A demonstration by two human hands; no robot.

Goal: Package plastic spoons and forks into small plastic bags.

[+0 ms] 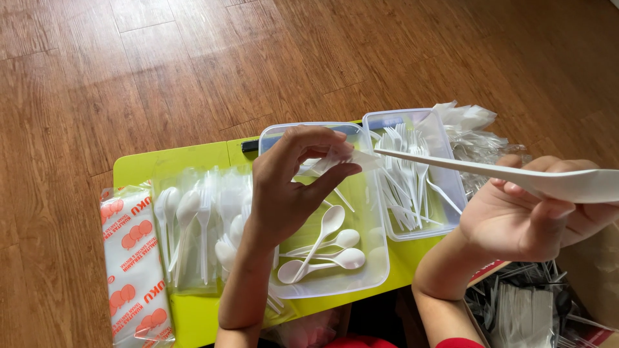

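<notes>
From the head camera, looking down, the left hand [290, 187] pinches the thin end of a clear plastic sleeve [335, 160] between thumb and fingers. The right hand [529, 216] is closed around the wide end of the same sleeve, and a white spoon [516, 177] sits inside it. The sleeve hangs in the air above two clear tubs on a small lime-green table [167, 160].

What could go wrong: the pinch on the thin end looks very small, so I think the slippery plastic could slide out of the fingers. If the wide end tips down, the spoon could slip out and drop on the wood floor [161, 64]. The sleeve is long, so swinging it could knock the forks.

Right under the left hand is the spoon tub [380, 258], with a few white spoons [322, 248] lying loose in it. Just beside it is the fork tub [454, 187], packed full of white forks [406, 187]. More clear sleeves [471, 125] are heaped behind that tub. Near the left edge of the table lie packed sets [193, 225] in clear wrap, and a white pack with red balloon pictures [132, 258]. A cardboard box [535, 303] with more wrapped bits sits low by the right arm. The table is crowded, so there is little free room to put things down
</notes>
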